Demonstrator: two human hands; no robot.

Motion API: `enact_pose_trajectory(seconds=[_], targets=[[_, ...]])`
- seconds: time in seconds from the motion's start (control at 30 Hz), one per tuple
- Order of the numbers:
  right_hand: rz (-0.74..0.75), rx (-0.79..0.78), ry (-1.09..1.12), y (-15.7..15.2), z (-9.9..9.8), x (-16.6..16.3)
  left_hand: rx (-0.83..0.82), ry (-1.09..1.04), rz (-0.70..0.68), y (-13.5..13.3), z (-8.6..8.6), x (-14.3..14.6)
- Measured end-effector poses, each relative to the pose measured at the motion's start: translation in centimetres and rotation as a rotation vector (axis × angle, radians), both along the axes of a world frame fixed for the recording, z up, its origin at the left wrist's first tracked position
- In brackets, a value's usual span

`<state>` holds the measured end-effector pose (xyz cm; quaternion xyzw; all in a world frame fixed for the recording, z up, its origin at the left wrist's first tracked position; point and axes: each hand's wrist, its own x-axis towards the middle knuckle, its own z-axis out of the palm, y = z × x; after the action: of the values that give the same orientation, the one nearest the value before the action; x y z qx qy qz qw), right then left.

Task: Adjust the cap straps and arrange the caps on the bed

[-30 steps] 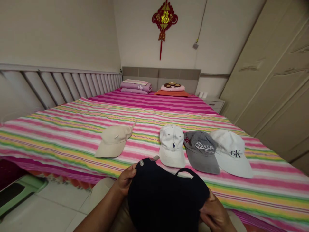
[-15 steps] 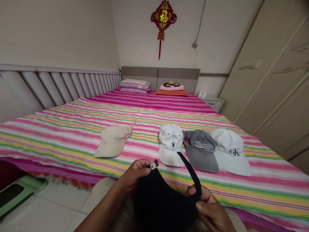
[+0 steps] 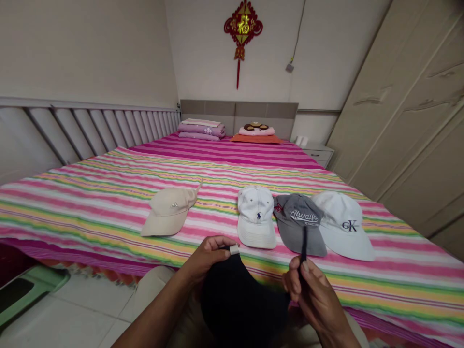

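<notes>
Striped bed (image 3: 108,193). Dark cap (image 3: 244,302): 6 o'clock in your view, held two-handed; strap (image 3: 304,241) unfastened, well apart from the metal buckle (image 3: 234,249). Your left hand (image 3: 206,261), angled from 7 o'clock: grip pinched beside the buckle. Your right hand (image 3: 316,290), from 5: grip pinched on the strap, tail upright. Set down, clocked from the dark cap: beige cap (image 3: 168,215), 11; white cap (image 3: 255,222), 12; grey cap (image 3: 295,232), 1; second white cap (image 3: 339,222), 2.

At 6 o'clock, the dark cap (image 3: 242,299) is matt cloth with a smooth, metal-looking clasp (image 3: 234,249). The other 4 caps (image 3: 256,208) and the striped bedspread (image 3: 217,193) are matt fabric. At 8 o'clock, the green stool (image 3: 50,280) looks like smooth plastic beside faintly glossy floor tiles (image 3: 83,309). The gold character (image 3: 244,24) at 12 o'clock shines like foil; the wardrobe (image 3: 402,125) at 2 o'clock looks satin-smooth.
</notes>
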<state>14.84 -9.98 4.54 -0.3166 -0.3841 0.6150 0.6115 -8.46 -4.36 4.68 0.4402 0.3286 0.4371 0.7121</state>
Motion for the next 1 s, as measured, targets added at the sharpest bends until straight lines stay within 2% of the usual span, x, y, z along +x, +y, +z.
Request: enact_pose_trajectory(seconds=[0.13, 0.3, 0.43, 0.57, 0.7, 0.87, 0.93, 1.0], targets=[[-0.008, 0.006, -0.286, 0.4, 0.6, -0.1, 0.048, 0.085, -0.02, -0.4, 0.4, 0.9], [0.129, -0.004, -0.461, 0.8, 0.9, -2.1, 0.087, 0.178, -0.078, -1.0, 1.2, 2.8], [0.118, -0.053, -0.45, 1.0, 0.8, -3.8, 0.218, 0.205, -0.153, -1.3, 1.3, 3.8], [0.11, -0.119, -0.443, 1.1, 0.9, -4.2, 0.302, 0.223, -0.092, -1.5, 1.0, 3.9], [0.136, -0.178, -0.331, 1.0, 1.0, -4.2, 0.391, 0.249, -0.066, -1.9, 0.5, 3.7], [0.131, -0.171, -0.316, 0.8, 0.6, -4.4, 0.52, 0.469, 0.134, -2.7, 0.4, 4.1], [0.135, -0.167, -0.28, 0.7, 0.5, -4.5, 0.502, 0.445, 0.16, -2.8, 0.3, 4.2], [0.123, -0.174, -0.227, 0.6, 0.6, -4.5, 0.34, 0.302, 0.119, -2.9, 0.1, 4.2]])
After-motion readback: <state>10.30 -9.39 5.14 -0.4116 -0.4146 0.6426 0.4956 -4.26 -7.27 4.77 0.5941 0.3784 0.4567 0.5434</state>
